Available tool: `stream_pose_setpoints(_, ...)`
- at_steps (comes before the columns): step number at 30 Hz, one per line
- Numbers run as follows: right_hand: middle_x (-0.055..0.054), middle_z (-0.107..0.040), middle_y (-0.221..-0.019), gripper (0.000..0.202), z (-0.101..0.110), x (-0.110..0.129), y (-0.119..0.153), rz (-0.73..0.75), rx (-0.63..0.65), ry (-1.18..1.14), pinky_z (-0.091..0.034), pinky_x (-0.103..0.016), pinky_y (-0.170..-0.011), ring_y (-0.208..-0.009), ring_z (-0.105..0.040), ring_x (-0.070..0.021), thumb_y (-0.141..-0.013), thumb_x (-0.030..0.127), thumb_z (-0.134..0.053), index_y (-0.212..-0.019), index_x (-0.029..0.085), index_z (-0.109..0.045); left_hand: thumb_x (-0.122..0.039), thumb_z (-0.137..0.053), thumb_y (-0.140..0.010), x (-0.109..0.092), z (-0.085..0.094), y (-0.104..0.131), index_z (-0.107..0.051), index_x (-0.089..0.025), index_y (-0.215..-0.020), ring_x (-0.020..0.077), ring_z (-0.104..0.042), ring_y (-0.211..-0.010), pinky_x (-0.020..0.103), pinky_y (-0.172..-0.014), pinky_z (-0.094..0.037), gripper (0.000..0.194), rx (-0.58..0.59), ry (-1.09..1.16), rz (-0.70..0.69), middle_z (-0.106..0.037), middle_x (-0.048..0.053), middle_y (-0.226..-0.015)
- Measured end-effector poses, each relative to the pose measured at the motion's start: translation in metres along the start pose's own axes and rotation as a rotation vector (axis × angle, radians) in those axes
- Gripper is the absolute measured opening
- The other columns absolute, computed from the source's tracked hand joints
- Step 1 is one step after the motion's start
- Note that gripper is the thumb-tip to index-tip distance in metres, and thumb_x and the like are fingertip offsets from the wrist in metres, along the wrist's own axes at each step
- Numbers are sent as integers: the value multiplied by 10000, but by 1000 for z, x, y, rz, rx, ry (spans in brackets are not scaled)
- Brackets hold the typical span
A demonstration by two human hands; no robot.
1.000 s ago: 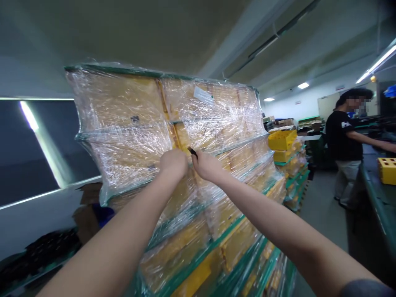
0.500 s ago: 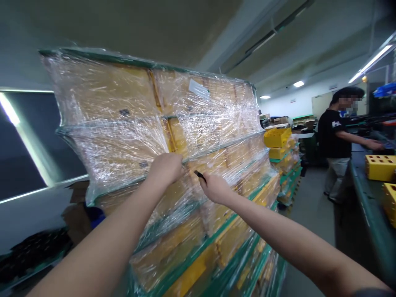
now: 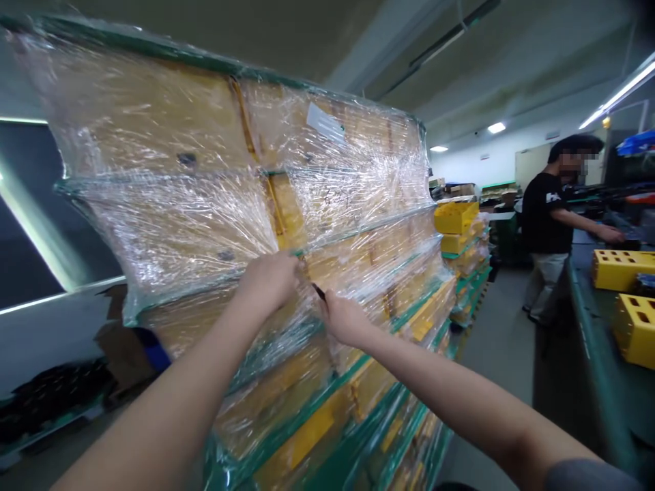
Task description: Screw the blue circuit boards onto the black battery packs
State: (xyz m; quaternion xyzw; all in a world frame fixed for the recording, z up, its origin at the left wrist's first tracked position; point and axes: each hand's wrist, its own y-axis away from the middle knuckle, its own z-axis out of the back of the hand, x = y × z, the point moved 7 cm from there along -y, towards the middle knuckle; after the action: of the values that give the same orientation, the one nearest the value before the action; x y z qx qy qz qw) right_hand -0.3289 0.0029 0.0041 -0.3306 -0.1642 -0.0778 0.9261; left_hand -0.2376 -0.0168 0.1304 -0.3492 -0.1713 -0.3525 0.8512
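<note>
A tall stack of yellow pieces between green layers is wrapped in clear plastic film (image 3: 205,218) and fills the middle of the view. My left hand (image 3: 271,279) is closed on the film near a gap between the pieces, pulling it into creases. Just to its right, my right hand (image 3: 345,317) is closed round a small dark tool (image 3: 318,292), whose tip points up and left at the film. A white label (image 3: 326,123) shows under the film higher up.
A person in a black shirt (image 3: 546,211) stands at a green-edged bench (image 3: 596,354) on the right, with yellow blocks (image 3: 621,268) on it. Behind the wrapped stack is a smaller stack of yellow parts (image 3: 455,218). Dark items (image 3: 56,395) and cardboard (image 3: 120,348) lie at the lower left.
The wrapped stack looks larger and closer. The right hand and tool have shifted slightly left and down, nearer the left hand, which still grips the film.
</note>
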Motion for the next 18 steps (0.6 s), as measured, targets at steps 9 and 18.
stream_pose_setpoints(9,-114,-682,-886,439,61,23,-17,41,-151,-2,-506,-406,-697,-830,-671,-298,-942,434,-149,-1043,182,-494,-216,-388,-774,-8,4,10,-610,-198,-965,282,-639,-785,353,-638,-461,293,-33,30,27,-662,116,-859)
stream_pose_setpoints(18,-135,-697,-846,399,-7,12,12,-13,31,14,-521,-403,-652,-778,-687,-300,-939,358,-212,-1043,156,-540,-183,-379,-794,-15,0,20,-628,-138,-844,280,-635,-792,364,-653,-468,258,-18,32,35,-622,129,-891)
